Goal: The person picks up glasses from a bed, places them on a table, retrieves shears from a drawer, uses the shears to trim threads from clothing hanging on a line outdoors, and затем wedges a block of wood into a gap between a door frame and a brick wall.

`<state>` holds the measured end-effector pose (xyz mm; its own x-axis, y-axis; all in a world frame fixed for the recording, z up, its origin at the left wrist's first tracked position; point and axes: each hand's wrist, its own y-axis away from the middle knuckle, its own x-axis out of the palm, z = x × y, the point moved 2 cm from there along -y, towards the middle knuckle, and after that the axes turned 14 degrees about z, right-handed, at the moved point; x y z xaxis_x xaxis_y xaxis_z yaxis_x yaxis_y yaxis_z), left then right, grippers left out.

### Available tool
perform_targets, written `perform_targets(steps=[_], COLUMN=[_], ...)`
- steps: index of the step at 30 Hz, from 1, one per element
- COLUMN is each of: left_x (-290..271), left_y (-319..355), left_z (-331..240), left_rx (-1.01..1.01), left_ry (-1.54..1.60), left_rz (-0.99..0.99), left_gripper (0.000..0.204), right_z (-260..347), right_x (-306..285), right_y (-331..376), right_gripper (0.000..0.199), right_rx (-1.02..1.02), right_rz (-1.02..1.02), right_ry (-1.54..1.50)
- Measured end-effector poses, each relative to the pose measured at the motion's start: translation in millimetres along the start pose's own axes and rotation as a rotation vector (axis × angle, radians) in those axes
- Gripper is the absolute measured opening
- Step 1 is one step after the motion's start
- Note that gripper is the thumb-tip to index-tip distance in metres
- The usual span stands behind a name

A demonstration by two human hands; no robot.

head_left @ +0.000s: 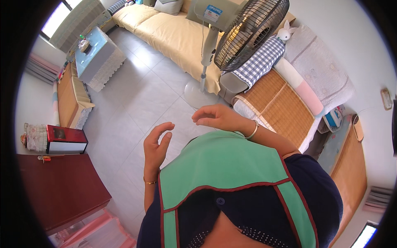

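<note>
My left hand (157, 144) is raised in front of my chest, fingers apart and slightly curled, holding nothing. A thin bracelet sits on its wrist. My right hand (215, 116) hovers a little higher and to the right, fingers loosely curved, also holding nothing, with a bangle on its wrist. Both hands are over the grey tiled floor (136, 103). A green apron bib (223, 165) with dark red trim covers my dark top below the hands.
A standing fan (244, 33) is just ahead. Behind it is a yellow sofa (169, 33); to the right a bed with a woven mat (281, 103), checked pillow and toy rabbit. A covered table (97, 53) stands far left, a dark red cabinet (58, 186) near left.
</note>
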<state>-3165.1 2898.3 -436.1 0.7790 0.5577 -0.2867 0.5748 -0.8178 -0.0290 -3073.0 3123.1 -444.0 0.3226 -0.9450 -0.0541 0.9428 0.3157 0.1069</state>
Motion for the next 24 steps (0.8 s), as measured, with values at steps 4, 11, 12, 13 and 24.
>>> perform_targets(steps=[4,11,12,13,24], left_x=[-31,-86,-94,-101,-217], left_y=[22,76,85,95,145], left_z=[22,43,40,43,110], left_rx=[0.011,0.040,0.011,-0.009,-0.205], left_ry=[0.032,0.005,0.063,0.068,0.089], left_rz=[-0.063,-0.159,-0.178,-0.231,-0.640], left_gripper=[0.022,0.023,0.022,0.022,0.024], right_z=[5,12,12,11,26], right_x=[24,69,79,85,131], right_y=[-33,-100,-108,-117,-337], right_gripper=[0.025,0.019,0.019,0.018,0.017], right_rx=[-0.022,-0.008,-0.028,0.006,0.042], right_rz=[0.027,0.140,0.214,0.248,0.663], right_ry=[0.012,0.168,0.180,0.128,0.060])
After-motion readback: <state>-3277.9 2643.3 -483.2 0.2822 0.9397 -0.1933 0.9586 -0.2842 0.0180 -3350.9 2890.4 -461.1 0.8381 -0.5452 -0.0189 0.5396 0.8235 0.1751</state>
